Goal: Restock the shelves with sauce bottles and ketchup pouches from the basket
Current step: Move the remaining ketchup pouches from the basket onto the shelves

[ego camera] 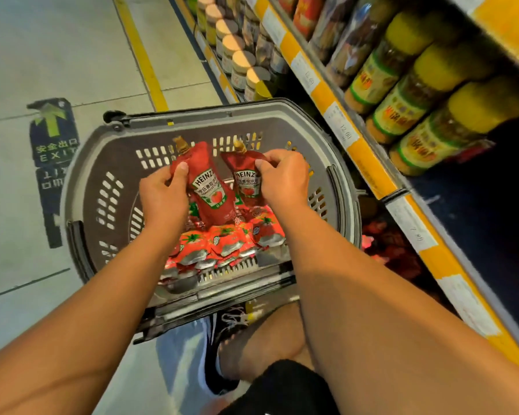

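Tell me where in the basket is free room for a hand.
Free: the far part of the basket, between its slotted far wall and the two held ketchup pouches. Crowded: the near half, where tomato sauce packets lie heaped against the near wall.

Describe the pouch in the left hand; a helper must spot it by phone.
Find the grey basket on the floor beside the shelves. Two Heinz pouches are held above it. The left pouch, pinched by the left hand, looks bigger and brighter red than the right one.

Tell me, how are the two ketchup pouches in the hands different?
The left pouch, held by the left hand, tilts and shows its whole front. The right pouch, held by the right hand, stands straighter, partly hidden by fingers. Both are red with gold caps, above the basket.
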`<state>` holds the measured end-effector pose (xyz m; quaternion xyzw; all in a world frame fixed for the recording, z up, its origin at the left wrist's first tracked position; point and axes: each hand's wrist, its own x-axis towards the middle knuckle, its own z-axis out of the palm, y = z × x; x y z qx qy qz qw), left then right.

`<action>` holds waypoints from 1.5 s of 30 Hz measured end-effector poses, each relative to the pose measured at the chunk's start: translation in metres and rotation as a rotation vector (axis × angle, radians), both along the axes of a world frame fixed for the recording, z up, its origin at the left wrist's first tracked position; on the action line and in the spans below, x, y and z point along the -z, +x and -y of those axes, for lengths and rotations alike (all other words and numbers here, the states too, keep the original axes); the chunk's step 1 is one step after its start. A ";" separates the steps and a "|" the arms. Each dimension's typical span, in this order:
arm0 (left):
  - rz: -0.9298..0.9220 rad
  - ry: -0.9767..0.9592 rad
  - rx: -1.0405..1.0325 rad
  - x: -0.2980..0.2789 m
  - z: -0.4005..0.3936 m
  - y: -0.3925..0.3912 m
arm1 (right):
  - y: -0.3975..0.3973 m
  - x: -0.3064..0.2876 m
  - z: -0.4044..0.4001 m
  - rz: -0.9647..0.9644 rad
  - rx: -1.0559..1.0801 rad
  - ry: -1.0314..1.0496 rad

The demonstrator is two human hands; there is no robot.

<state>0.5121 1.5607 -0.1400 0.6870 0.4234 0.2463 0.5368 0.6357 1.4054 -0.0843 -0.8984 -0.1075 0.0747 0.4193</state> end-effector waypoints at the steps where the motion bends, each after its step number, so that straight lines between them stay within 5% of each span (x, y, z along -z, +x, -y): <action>1: 0.017 -0.013 0.001 -0.006 0.003 -0.006 | -0.003 -0.009 0.001 0.013 0.007 0.026; 22: 0.439 -0.459 0.158 -0.181 0.107 -0.049 | -0.085 -0.119 0.153 0.136 0.475 0.464; 38: 0.423 -0.472 0.488 -0.231 0.253 -0.048 | -0.164 -0.121 0.314 0.081 0.908 1.120; 45: 0.385 -0.547 0.560 -0.231 0.318 -0.037 | -0.170 -0.134 0.367 0.102 1.063 1.196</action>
